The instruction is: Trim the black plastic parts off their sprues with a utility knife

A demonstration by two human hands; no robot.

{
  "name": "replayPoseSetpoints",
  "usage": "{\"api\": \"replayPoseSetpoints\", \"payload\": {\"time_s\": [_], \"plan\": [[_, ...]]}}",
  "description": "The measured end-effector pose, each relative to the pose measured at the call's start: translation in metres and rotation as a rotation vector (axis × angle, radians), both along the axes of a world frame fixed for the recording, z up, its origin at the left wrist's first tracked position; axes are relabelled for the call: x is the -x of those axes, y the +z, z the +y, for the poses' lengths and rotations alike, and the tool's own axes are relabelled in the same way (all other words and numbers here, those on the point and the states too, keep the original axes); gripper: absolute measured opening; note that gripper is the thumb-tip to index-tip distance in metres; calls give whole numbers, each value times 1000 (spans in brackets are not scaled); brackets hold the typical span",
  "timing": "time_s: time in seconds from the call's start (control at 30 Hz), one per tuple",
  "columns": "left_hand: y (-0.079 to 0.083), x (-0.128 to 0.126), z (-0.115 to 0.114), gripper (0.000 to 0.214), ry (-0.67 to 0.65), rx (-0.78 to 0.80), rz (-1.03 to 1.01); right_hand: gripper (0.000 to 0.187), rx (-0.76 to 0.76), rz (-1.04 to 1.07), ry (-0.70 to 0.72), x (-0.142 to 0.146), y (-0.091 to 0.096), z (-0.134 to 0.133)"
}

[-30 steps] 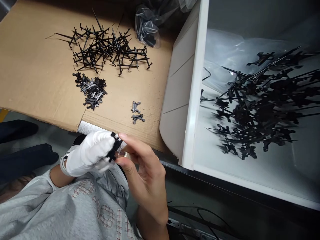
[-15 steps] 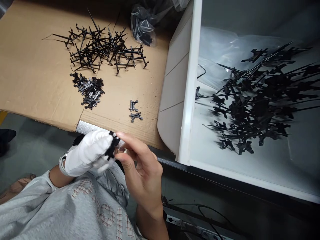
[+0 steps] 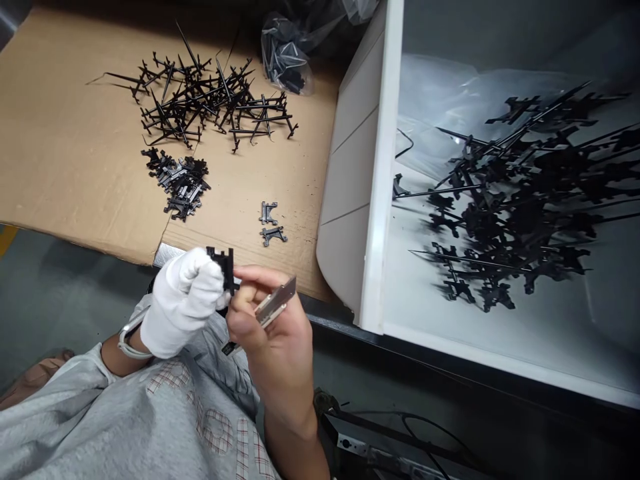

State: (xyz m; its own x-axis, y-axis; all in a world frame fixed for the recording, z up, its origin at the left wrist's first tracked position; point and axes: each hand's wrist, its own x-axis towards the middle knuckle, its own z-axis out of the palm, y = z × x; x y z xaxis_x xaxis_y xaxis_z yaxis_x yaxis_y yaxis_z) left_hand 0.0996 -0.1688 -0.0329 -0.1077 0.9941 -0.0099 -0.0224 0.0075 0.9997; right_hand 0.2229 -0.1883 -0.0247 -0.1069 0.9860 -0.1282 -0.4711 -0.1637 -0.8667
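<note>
My left hand (image 3: 183,308), in a white glove, is closed and pinches a small black plastic part (image 3: 223,265) held upright in front of my chest. Touching it from the right, my bare right hand (image 3: 267,340) grips a thin metal blade (image 3: 273,303) whose tip points up and right. Both hands hover just below the near edge of a cardboard sheet (image 3: 65,160). Two loose black parts (image 3: 270,223) lie on the cardboard just above my hands.
On the cardboard are a small heap of trimmed black parts (image 3: 181,187), a pile of black sprues (image 3: 210,103) and a clear bag (image 3: 287,57). A white bin (image 3: 383,200) at the right holds several black sprues (image 3: 520,200). Cables run below.
The black part has been turned upright in my gloved hand. My right hand has curled in, and the metal blade now shows in its grip.
</note>
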Motion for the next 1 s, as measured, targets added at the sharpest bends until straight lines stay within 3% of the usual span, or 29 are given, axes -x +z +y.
{"api": "replayPoseSetpoints", "payload": {"time_s": [0.17, 0.3, 0.37, 0.47, 0.57, 0.63, 0.67, 0.73, 0.8, 0.93, 1.0], "plan": [[-1, 2, -1, 55, -38, -136, 274, 17, 37, -25, -174, 7, -1, 4], [-10, 21, -3, 18, -194, -292, 225, 15, 69, 73, -188, 1, 3, 7], [-17, 39, -6, 15, -147, -350, 168, 15, 94, 125, -181, -2, 6, 10], [-23, 68, -9, 29, -46, -137, 111, 15, 102, 176, -166, -2, 8, 14], [-16, 85, -10, 68, -343, 238, 64, 15, 81, 166, -134, 1, 6, 17], [-5, 83, -7, 74, -533, 401, 54, 14, 60, 131, -112, 4, 4, 17], [0, 78, -5, 65, -548, 456, 33, 14, 52, 105, -108, 4, 3, 17], [8, 65, 1, 47, -452, 510, -61, 13, 38, 32, -118, 4, 2, 15], [11, 52, 7, 49, -413, 499, -198, 12, 17, -63, -129, 1, 4, 14], [7, 43, 14, 74, -671, 634, -368, 7, -66, -318, -89, -9, 10, 12], [7, 42, 15, 76, -723, 707, -397, 7, -150, -426, -77, -14, 12, 12]]}}
